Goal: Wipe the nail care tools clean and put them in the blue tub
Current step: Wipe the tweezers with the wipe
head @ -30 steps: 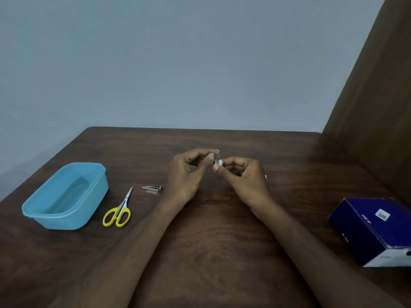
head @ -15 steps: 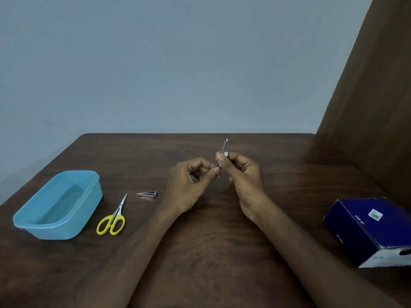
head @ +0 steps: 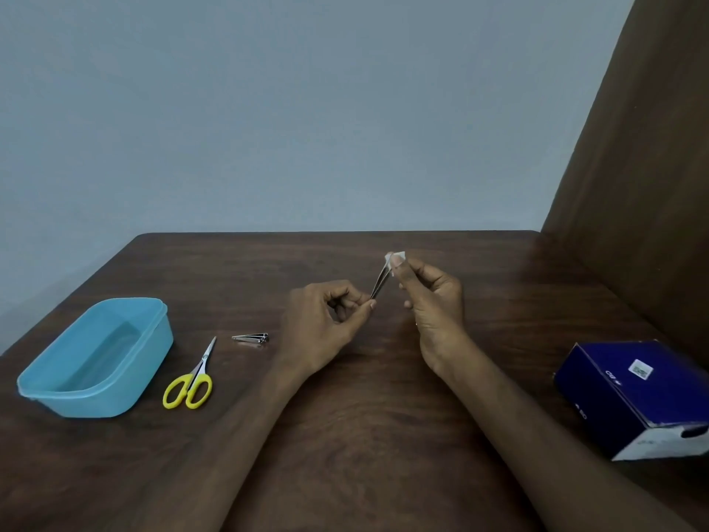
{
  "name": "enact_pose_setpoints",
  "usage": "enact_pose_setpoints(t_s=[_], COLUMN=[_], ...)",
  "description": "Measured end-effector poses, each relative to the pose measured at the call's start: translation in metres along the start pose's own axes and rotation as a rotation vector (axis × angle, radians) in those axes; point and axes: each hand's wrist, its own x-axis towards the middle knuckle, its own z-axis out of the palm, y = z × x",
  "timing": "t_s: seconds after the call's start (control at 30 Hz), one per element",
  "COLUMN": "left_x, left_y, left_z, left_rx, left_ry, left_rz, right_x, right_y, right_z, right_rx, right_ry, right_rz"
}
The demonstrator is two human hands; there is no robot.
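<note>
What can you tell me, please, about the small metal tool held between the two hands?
The slim silvery metal tweezers are held above the brown wooden table, tilted. The left hand pinches the lower end; the right hand pinches a small white wipe around the upper end.

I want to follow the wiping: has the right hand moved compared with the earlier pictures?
Yes. The right hand, pinching a white wipe on the tweezers, has slid up and away from the left hand, toward the table's far edge.

Dark blue cardboard box on brown wooden table, right side.
</note>
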Motion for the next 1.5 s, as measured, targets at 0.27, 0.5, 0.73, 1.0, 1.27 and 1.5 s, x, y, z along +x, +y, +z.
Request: enact_pose_setpoints(t_s=[0.27,0.5,0.73,1.0,1.27,1.5], left_x=[0.0,-0.004,-0.007,-0.006,-0.008,-0.016], left_y=[-0.001,0.0,0.003,0.004,0.009,0.017], left_z=[-0.002,-0.003,-0.003,-0.002,-0.004,-0.011], left_rx=[0.022,0.36,0.475,0.48,0.472,0.52], left_ry=[0.054,0.086,0.07,0.126,0.117,0.249], left_rz=[-0.016,0.074,0.113,0.079,-0.138,-0.272], right_x=[-0.01,-0.007,0.006,0.015,0.004,-0.006], right_y=[0.005,0.012,0.009,0.013,0.025,0.025], right_z=[0.003,0.005,-0.003,-0.009,0.0,0.002], right_rx=[-0.263,-0.298,-0.104,0.044,-0.069,-0.313], right_ry=[-0.257,-0.095,0.097,0.208,0.134,-0.106], right_rz=[-0.033,-0.07,-0.006,0.027,-0.018,-0.056])
